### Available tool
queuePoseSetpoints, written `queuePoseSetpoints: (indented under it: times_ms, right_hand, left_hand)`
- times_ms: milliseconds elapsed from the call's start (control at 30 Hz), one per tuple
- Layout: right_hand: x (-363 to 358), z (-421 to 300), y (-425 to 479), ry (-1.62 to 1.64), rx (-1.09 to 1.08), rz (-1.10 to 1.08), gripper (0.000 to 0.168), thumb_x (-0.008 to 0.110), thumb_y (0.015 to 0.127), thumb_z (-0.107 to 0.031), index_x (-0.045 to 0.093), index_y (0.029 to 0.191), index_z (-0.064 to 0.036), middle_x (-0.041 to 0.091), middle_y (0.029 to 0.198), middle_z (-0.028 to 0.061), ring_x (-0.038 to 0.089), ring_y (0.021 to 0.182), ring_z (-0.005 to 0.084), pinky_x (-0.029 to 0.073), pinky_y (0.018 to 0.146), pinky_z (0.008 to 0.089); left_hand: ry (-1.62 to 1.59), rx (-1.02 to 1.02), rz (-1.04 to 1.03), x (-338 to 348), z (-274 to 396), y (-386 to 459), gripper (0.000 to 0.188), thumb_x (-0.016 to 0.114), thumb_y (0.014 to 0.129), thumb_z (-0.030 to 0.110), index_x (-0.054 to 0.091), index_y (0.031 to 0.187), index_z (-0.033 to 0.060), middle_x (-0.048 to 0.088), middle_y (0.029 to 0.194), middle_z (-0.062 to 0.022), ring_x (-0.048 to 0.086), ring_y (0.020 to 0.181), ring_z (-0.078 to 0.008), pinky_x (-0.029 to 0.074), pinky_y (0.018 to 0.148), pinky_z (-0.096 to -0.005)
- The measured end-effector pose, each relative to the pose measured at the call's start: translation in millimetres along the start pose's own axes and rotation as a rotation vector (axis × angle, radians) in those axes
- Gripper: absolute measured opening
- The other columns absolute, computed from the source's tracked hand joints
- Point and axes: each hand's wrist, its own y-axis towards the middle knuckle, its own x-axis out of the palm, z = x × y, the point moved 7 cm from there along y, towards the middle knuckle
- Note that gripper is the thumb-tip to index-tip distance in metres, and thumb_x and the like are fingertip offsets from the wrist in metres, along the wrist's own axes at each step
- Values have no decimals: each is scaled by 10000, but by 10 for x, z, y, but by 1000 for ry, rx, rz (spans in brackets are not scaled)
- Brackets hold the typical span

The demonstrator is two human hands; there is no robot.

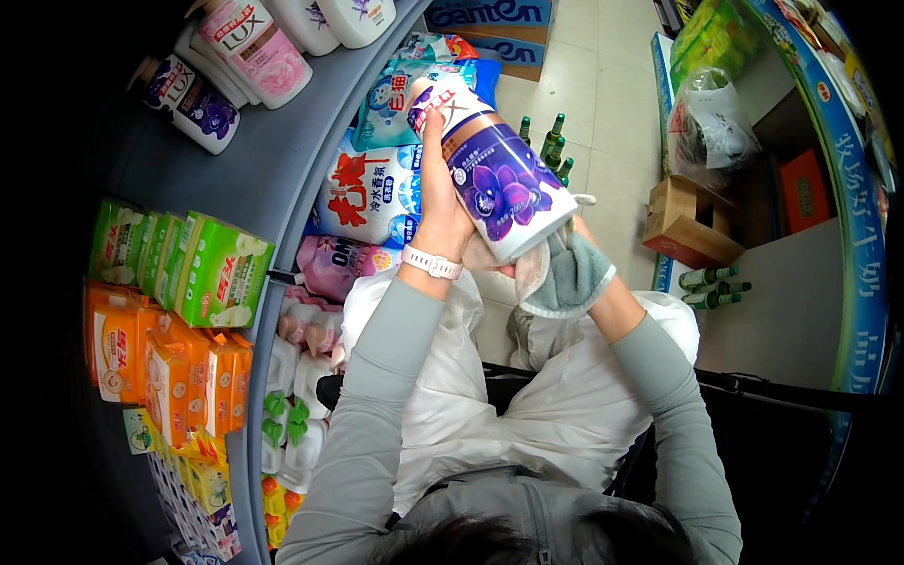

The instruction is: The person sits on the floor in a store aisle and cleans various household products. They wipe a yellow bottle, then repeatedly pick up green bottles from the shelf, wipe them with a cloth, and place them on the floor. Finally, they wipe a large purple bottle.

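A white and purple LUX pump bottle (505, 180) with an orchid print is tilted in front of me, its base toward my lap. My left hand (443, 201) grips it along its left side, the thumb near the shoulder. Under the base, my right hand (580, 236) holds a grey cloth (568, 272) with pale edging. The cloth touches the lower end of the bottle and hides most of the right fingers.
On the left, a grey shelf (282, 141) bears more LUX bottles (254, 53), green tissue packs (222, 272) and orange wipe packs (169, 367). Detergent bags (367, 191) stand below it. Green glass bottles (554, 141) and a cardboard box (688, 219) are ahead and right.
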Motion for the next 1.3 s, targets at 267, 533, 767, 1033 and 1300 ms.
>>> queuePoseSetpoints:
  times_ms: [267, 533, 767, 1033, 1300]
  right_hand:
    - [157, 20, -178, 6, 50, -69, 518, 448, 931, -436, 449, 1311, -84, 532, 1250, 181, 590, 1030, 388, 510, 771, 621]
    - [291, 66, -390, -313, -111, -28, 515, 470, 934, -389, 410, 1346, -84, 495, 1288, 166, 564, 1082, 351, 506, 798, 569]
    - [465, -499, -738, -1006, -688, 101, 526, 492, 937, -338, 367, 1383, -90, 448, 1338, 141, 538, 1129, 306, 493, 848, 483]
    - [943, -602, -901, -1503, -1342, 104, 489, 746, 754, -97, 553, 1196, -19, 605, 1094, 177, 621, 984, 307, 504, 808, 400]
    - [1188, -222, -830, -1969, -1664, -100, 475, 748, 542, -119, 695, 1009, -50, 606, 1088, 169, 550, 1111, 433, 405, 1018, 520]
  left_hand:
    - [-38, -24, -42, 6, 6, 10, 520, 472, 924, 534, 518, 1159, 72, 643, 1014, -105, 667, 879, -205, 574, 769, -345]
    - [-33, -27, -56, -45, -18, 58, 631, 449, 874, 650, 532, 1157, 92, 626, 1059, -96, 640, 952, -213, 552, 824, -368]
    - [32, 109, 53, -340, 152, 156, 626, 437, 881, 628, 514, 1231, 115, 590, 1155, -87, 602, 1047, -206, 520, 894, -362]
    - [-11, 69, 53, -248, 57, 64, 611, 420, 892, 622, 526, 1223, 120, 600, 1160, -86, 619, 1021, -230, 516, 902, -380]
    - [-18, 61, 110, -562, -187, 183, 570, 409, 915, 574, 544, 1200, 100, 618, 1125, -102, 624, 1012, -247, 524, 880, -393]
